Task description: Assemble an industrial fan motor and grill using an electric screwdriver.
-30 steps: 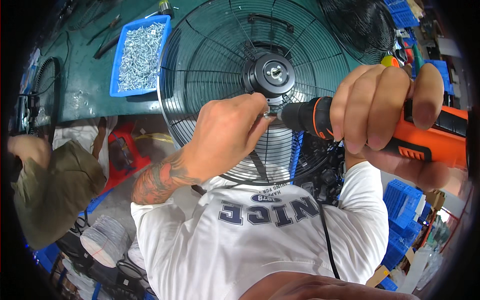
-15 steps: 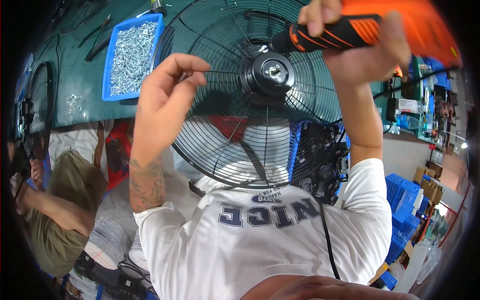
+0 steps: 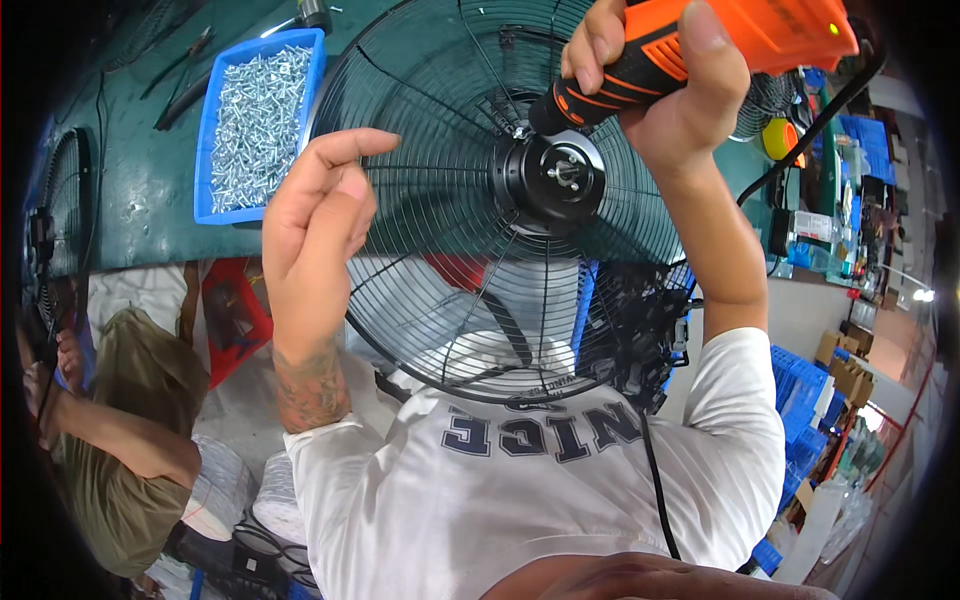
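Observation:
A round black wire fan guard [image 3: 440,330] with a black motor hub [image 3: 560,175] at its middle lies in front of me, partly over the table edge. My right hand [image 3: 690,110] grips an orange and black electric screwdriver [image 3: 640,70]. Its nose is tilted down to the hub's far rim, beside a small silver screw [image 3: 520,131]; the bit itself is hidden. Over the guard's left side, my left hand [image 3: 322,215] has its index finger stretched out and its thumb pressed to the curled fingers. Whatever lies in those fingers is hidden.
To the left, a blue tray [image 3: 203,190] full of silver screws stands on the green table [image 3: 150,220]. A black cord [image 3: 810,140] trails from the screwdriver. Another person [image 3: 130,430] sits at the left with a second fan guard [image 3: 65,210]. Blue crates [image 3: 800,390] are stacked at right.
The screwdriver and my right hand have shifted left, and the tool's nose is lower at the hub's rim. My left hand has drawn back slightly left, its index finger straighter. The view has shifted slightly.

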Demonstrator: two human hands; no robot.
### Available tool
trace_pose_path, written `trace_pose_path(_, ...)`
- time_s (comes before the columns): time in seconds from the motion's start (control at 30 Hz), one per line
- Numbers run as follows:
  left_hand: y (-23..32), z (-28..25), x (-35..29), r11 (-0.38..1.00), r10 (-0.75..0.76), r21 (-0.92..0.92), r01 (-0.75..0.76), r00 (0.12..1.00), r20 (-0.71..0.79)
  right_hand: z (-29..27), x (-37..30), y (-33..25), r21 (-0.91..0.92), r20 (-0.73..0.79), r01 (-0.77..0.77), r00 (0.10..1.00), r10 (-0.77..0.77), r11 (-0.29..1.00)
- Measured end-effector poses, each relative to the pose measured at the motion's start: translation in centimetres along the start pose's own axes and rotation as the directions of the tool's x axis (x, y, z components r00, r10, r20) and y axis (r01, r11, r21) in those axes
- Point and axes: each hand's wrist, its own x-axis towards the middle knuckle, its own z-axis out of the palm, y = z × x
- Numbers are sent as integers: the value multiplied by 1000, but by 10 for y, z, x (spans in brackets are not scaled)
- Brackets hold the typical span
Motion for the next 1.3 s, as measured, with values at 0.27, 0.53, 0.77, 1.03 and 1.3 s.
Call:
trace_pose_path(0.27,-1,6,1,996,-16,-89,7,995,-94,-3,-6,12,233,13,-3,1000,0,972)
trace_pose_path(0.53,5,-1,-1,988,-68,-140,68,998,-2,1,-8,13,274,24,-47,999,42,960)
trace_pose_path(0.77,-3,0,-3,999,-36,-18,37,999,37,18,-11,9,320,-85,-32,994,62,947)
trace_pose_path(1.03,1,6,3,989,-76,128,68,995,58,7,-2,18,156,24,-48,999,45,987)
trace_pose_path(1.3,-12,2,-6,851,107,477,-219,962,251,9,24,-2,60,292,-147,949,123,987)
